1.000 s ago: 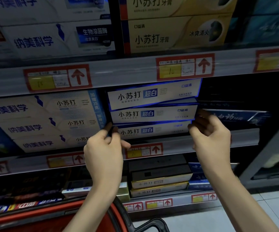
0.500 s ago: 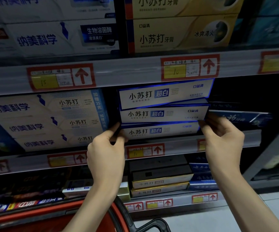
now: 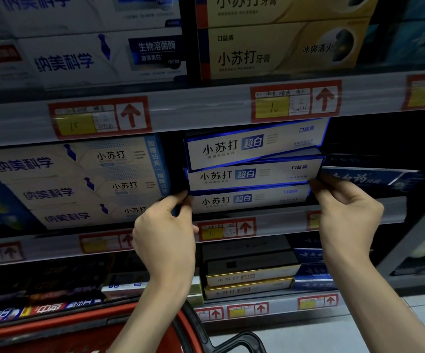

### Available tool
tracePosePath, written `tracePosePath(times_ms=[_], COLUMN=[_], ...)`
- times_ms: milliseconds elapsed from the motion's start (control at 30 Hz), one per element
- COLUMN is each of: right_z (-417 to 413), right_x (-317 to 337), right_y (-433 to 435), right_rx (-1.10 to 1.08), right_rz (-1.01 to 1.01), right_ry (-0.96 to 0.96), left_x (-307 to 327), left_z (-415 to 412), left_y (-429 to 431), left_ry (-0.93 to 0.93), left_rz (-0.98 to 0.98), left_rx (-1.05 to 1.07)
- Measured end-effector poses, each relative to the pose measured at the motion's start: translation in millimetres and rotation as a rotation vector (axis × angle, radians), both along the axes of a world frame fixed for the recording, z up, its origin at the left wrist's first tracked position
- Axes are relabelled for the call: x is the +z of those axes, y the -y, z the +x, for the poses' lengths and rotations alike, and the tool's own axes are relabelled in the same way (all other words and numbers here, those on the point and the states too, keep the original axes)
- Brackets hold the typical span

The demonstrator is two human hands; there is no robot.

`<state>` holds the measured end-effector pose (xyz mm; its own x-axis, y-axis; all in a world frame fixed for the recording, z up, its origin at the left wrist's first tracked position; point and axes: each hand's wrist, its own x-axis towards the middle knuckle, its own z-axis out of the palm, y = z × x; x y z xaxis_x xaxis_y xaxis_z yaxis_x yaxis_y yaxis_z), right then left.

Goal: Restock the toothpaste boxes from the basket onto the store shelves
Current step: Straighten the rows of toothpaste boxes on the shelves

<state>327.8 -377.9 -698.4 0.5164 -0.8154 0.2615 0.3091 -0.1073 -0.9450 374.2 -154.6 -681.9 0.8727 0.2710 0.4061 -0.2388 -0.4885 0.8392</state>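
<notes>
Evidently the shelving was well under way: three blue-and-white toothpaste boxes sat stacked on the middle shelf (image 3: 277, 220), just right of the cream-coloured packs (image 3: 53, 192). The top box (image 3: 254, 146) lay slightly askew, its right end lifted, over the middle box (image 3: 252, 174) and the bottom box (image 3: 249, 200). The left hand (image 3: 164, 235) pinched the left end of the bottom box between forefinger and thumb, while the right hand (image 3: 346, 215) had its fingers curled round the right end of the middle box, though the exact hold there was hard to make out. By my reckoning the stack was placed but not yet squared, so what remained was to true it up and let go. A dark box (image 3: 369, 178) lay in the shadowed space to the right, where more stock might have fitted. The red basket (image 3: 53, 335) showed only its rim at the bottom of the view, so whether any boxes were left inside could not be told.
</notes>
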Motion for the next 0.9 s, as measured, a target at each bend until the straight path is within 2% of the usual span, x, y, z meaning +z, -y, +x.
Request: tracePosePath(times_ms=[233,433,600,900], right_z=[-0.5,-0.1,3.7,0.4], right_x=[0.1,-2.1,-2.6,-2.0], right_y=[0.7,4.7,4.9,9.2], right_rx=[0.002,0.016,-0.006,0.031], right_rz=[0.021,-0.039,0.019,0.029], right_ry=[0.008,-0.044,-0.028,-0.030], left_x=[-0.3,1.5,3.0,4.8], left_z=[0.5,2.9,3.0,3.9], left_y=[-2.8,-5.3,-4.9,-7.0], left_ry=[0.010,-0.019,-0.029,-0.027], left_rz=[-0.020,-0.084,-0.124,-0.105], left_rx=[-0.005,-0.046,-0.050,-0.045])
